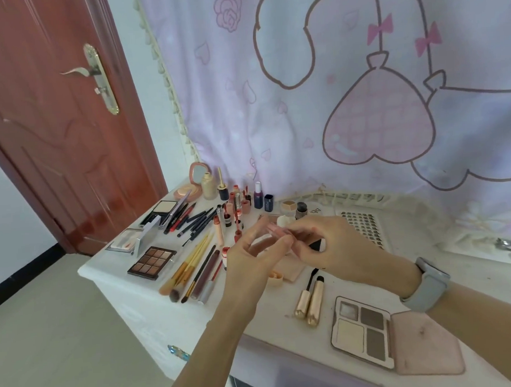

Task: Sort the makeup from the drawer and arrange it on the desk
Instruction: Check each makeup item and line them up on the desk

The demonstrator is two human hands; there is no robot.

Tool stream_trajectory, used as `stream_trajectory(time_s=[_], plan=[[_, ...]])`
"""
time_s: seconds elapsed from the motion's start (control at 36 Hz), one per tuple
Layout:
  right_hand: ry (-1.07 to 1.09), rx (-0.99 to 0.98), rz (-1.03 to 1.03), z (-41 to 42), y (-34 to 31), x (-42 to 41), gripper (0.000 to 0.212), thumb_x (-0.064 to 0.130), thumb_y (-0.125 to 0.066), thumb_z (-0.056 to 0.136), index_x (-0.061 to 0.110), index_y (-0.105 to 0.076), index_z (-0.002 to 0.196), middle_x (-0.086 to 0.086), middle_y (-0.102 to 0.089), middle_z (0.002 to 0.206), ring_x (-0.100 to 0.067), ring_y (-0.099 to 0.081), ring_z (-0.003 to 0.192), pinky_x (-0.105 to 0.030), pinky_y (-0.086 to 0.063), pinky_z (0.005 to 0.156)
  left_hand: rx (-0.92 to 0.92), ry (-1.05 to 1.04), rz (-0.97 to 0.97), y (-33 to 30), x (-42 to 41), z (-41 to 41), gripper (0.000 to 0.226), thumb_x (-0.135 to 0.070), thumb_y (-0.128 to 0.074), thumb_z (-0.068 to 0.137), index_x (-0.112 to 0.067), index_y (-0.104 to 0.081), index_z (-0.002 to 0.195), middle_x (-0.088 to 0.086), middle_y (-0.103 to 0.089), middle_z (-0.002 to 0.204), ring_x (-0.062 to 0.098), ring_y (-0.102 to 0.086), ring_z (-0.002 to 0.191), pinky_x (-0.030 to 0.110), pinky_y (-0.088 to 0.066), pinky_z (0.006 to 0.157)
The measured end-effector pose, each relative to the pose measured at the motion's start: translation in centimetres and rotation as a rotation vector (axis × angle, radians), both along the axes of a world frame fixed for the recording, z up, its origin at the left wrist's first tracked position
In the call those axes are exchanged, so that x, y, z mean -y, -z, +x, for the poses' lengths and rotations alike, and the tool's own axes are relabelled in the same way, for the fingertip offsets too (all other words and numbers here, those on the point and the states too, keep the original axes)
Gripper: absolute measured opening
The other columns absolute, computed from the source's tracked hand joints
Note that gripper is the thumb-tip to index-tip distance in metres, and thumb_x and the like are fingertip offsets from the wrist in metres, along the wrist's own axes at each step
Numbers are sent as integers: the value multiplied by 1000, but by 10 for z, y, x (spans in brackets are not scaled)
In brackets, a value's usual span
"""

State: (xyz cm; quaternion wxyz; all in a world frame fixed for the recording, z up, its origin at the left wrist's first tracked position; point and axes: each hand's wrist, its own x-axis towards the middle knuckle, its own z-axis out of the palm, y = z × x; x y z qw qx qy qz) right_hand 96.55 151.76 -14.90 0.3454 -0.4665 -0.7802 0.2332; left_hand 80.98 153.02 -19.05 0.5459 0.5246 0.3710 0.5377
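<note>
- Hands first: my left hand (252, 251) and right hand (331, 245) meet above the middle of the bench (282, 345), up-left of the open four-pan palette (362, 331) at the near edge.
- A small pink tube (278, 231) lies between the two hands, hovering off the surface; I pinch one end with my left grip, thumb and forefinger closed on it.
- My right grip curls round the other end of the same tube; a dark piece (317, 244) shows under those fingers, and I cannot tell what it is.
- A grey watch (428, 288) sits on my right wrist, above the palette.
- Two gold tubes (310, 304) lie side by side just left of the palette, touching each other.
- Further left of the palette, brushes (190, 271) lie in a row, then a brown eyeshadow palette (151, 263) near the bench's left corner.
- Pencils (191, 221) and upright small bottles (234, 202) stand beyond the brushes, towards the curtain (331, 75).
- A pink pad (427, 343) touches the four-pan palette's right side.
- Bare surface runs between the gold tubes and the brushes, along the near edge.
</note>
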Motion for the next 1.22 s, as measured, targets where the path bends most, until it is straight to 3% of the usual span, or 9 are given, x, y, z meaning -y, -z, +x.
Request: stream_trajectory(time_s=[0.14,0.28,0.39,0.47,0.64,0.81,0.89,1.03,1.22], plan=[[60,-23,-33,16,0,0,20,17,-57,87,33,-66,94,13,-70,87,3,-64,80,-9,-48,72,22,113,-70,-2,5,8,61,-37,-77,64,-23,-62,121,7,-63,122,20,-60,112,45,-44,100],[242,-95,-46,48,-1,4,27,9,-51,84,34,-61,81,2,-69,81,-14,-65,75,-24,-52,73,64,314,-77,-6,8,25,13,-30,-72,76,-28,-72,89,-1,-72,90,15,-66,87,26,-54,80],[360,-201,-119,88,0,12,29,0,-45,87,22,-62,80,4,-70,72,-13,-68,65,-25,-56,64,222,372,-286,-5,5,56,26,-11,-52,91,-14,-60,116,10,-69,110,22,-66,100,32,-57,80],[453,-138,-112,120,-1,18,29,-2,-44,87,21,-61,80,7,-69,67,-9,-67,61,-19,-54,58,215,421,-369,-4,2,87,23,-6,-43,97,-11,-60,112,14,-67,111,22,-67,95,34,-58,78],[558,298,-116,180,-7,14,21,6,-49,88,24,-59,92,10,-67,83,-7,-59,74,-14,-43,68,-74,527,-387,4,-5,151,33,5,-41,95,-5,-49,125,7,-66,103,20,-68,89,29,-57,79],[546,595,-148,223,18,13,19,14,-52,91,17,-65,104,5,-67,100,-7,-52,82,-11,-34,68,-467,440,-191,17,-9,184,33,-13,-51,93,-10,-54,126,-5,-63,101,12,-64,91,28,-54,85],[554,639,-165,234,36,23,19,22,-52,91,25,-65,105,9,-65,102,-10,-57,93,-20,-44,77,-628,352,-5,25,-12,184,28,-18,-49,93,-16,-59,119,-4,-63,112,12,-61,98,29,-48,93],[625,676,-32,238,55,33,20,26,-50,92,23,-67,102,6,-67,99,-16,-60,90,-25,-40,66,-784,375,228,34,-11,182,27,-21,-49,94,-19,-61,118,-15,-59,105,-2,-56,89,-3,-37,70],[727,551,-141,242,62,38,18,27,-52,92,19,-67,97,3,-66,98,-19,-59,92,-32,-46,79,-988,580,419,34,-6,194,34,-29,-46,96,-23,-55,128,-11,-57,126,1,-52,111,15,-37,93]])
